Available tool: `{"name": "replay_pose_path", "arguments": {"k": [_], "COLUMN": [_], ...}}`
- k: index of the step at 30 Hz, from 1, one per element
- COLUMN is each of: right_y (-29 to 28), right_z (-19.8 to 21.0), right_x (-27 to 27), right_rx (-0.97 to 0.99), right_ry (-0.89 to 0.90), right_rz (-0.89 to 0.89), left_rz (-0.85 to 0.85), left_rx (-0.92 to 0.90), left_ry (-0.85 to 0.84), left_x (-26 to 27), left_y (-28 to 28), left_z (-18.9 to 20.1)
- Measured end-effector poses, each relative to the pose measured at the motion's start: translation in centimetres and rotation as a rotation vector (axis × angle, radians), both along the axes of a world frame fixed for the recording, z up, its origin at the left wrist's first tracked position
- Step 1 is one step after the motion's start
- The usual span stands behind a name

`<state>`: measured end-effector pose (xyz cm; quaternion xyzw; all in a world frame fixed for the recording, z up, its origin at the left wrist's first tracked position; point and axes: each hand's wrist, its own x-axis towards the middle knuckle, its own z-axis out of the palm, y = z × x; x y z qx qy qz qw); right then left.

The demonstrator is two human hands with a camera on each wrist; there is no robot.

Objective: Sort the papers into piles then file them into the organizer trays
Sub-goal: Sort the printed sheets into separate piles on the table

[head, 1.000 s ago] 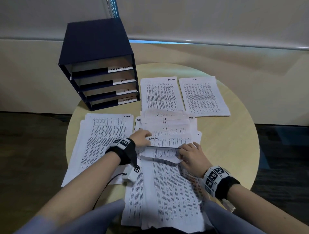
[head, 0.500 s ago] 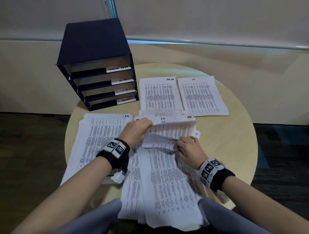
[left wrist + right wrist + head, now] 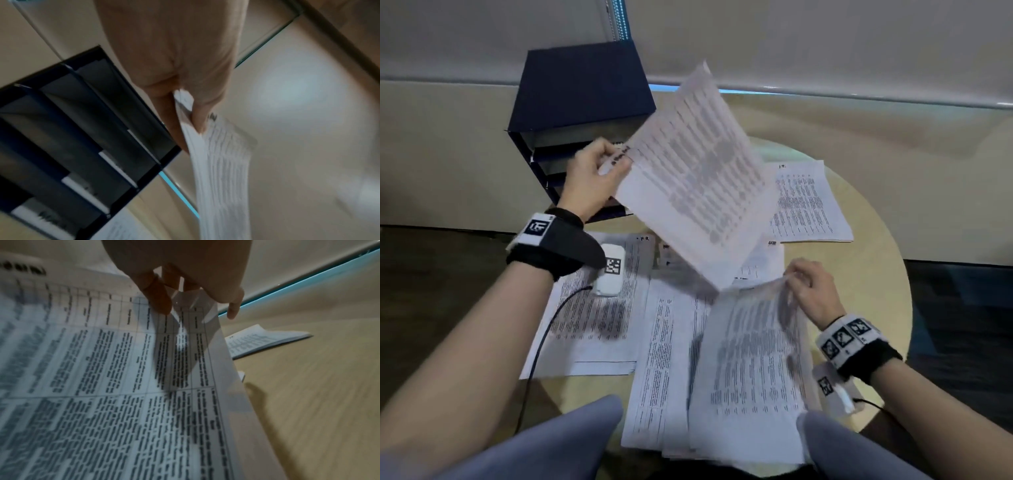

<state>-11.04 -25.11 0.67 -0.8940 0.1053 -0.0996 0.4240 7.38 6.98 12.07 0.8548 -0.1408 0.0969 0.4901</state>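
My left hand (image 3: 616,162) pinches the labelled corner of a thin bundle of printed sheets (image 3: 695,178) and holds it in the air in front of the dark blue organizer (image 3: 582,89). The left wrist view shows the thumb and fingers clamped on the bundle (image 3: 222,178) beside the organizer's labelled trays (image 3: 82,138). My right hand (image 3: 792,281) holds up the top edge of a printed sheet (image 3: 756,359) from the spread stack (image 3: 664,359) near me. In the right wrist view its fingers (image 3: 160,296) grip that sheet (image 3: 123,369).
On the round wooden table (image 3: 876,281), a pile marked HR (image 3: 592,308) lies at the left and a pile marked I.T. (image 3: 808,202) at the back right, also seen from the right wrist (image 3: 267,340). The lifted bundle hides the pile behind it. A wall runs behind.
My left hand has lifted a bundle off the middle stack, up and left toward the organizer. My right hand has raised the top edge of a sheet. The view moved closer.
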Motion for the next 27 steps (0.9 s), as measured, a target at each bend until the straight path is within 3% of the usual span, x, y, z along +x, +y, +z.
{"name": "replay_pose_path", "arguments": {"k": [5,8,11,15,20,23,27], "right_y": [-1.0,-0.1,1.2,3.1,4.1,4.0,3.9], "right_z": [2.4,2.0,0.5,-0.9,-1.0,-1.1,-1.3], "right_x": [0.7,1.6,2.6,3.4,3.9,4.1,4.3], "right_rx": [0.044,-0.049,-0.272,-0.440,-0.548,-0.671,-0.714], "right_ry": [0.019,0.097,0.238,0.388,0.450,0.377,0.127], "right_rz": [0.006,0.074,0.188,0.290,0.341,0.320,0.271], "left_rz": [-0.269,-0.366,-0.371,-0.359,-0.288,-0.271,-0.327], "left_rx": [0.267,0.503,0.580,0.721,0.665,0.662,0.641], "left_ry": [0.393,0.463,0.503,0.382,0.191,0.153,0.098], "left_x": [-0.9,-2.5,-3.9,-4.7,-4.6,-4.8,-4.8], "left_y": [-0.3,-2.0,-3.5,-4.6,-4.5,-4.6,-4.1], "left_z": [-4.5,-7.8,-10.3,-12.4,-12.4,-11.8,-12.0]}}
